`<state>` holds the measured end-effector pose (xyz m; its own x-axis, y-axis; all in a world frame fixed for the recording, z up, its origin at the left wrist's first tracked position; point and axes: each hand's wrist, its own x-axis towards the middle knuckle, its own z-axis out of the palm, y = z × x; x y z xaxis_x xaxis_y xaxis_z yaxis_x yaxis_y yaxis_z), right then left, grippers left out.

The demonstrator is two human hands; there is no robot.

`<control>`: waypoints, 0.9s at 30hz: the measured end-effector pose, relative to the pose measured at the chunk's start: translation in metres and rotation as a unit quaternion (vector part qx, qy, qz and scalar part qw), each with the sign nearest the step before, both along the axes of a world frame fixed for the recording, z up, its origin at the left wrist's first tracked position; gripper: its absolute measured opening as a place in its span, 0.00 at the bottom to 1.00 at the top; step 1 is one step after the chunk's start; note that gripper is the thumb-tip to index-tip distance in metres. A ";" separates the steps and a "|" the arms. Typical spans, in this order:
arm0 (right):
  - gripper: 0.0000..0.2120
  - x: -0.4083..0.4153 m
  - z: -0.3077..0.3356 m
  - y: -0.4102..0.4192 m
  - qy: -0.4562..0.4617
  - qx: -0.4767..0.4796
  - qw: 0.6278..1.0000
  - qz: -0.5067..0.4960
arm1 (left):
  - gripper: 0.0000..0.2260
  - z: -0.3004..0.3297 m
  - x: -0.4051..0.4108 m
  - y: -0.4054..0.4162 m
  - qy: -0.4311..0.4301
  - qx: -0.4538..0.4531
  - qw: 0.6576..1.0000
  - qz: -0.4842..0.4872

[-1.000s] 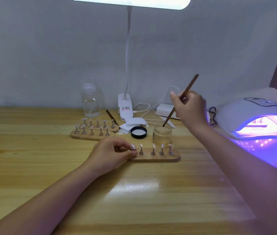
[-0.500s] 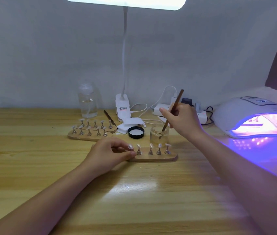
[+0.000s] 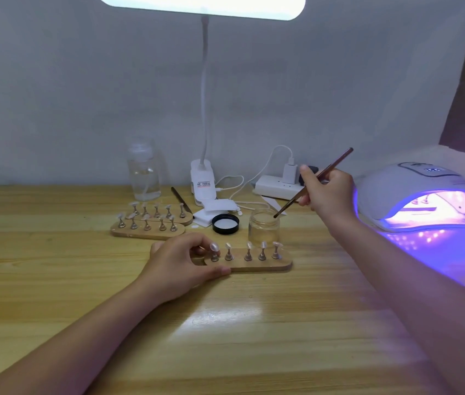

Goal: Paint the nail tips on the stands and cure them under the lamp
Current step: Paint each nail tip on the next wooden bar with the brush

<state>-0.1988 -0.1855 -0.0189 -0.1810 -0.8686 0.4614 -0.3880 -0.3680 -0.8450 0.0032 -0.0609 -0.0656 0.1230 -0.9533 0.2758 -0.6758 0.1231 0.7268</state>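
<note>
A wooden stand [image 3: 256,265] with several nail tips on metal pegs lies mid-table. My left hand [image 3: 181,263] grips its left end, thumb at the front edge and fingers curled behind the first peg. My right hand [image 3: 326,193] pinches a thin brown brush [image 3: 315,181], whose tip sits at the rim of an open clear jar [image 3: 262,228] just behind the stand. Two more stands [image 3: 151,220] with nail tips sit further back on the left. The white curing lamp [image 3: 422,192] glows violet at the right.
The jar's black lid [image 3: 225,223] lies beside white pads [image 3: 214,209]. A clear bottle [image 3: 143,172], a second brush [image 3: 181,198], a clip desk lamp base [image 3: 203,181] and a power strip [image 3: 278,186] with cables line the back wall.
My right hand dipped the brush down into the jar, then lifted it so the tip is now at the rim. My left hand stayed on the stand.
</note>
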 end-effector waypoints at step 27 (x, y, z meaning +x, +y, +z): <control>0.14 0.002 0.002 0.048 -0.168 -0.099 0.976 0.094 | 0.12 -0.004 0.006 -0.003 0.095 -0.062 0.993 -0.020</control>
<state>-0.1965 -0.1377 -0.0172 -0.1979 -0.8008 0.5653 -0.0111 -0.5748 -0.8182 0.0087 -0.0642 -0.0692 0.1469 -0.9184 0.3674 -0.5207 0.2440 0.8181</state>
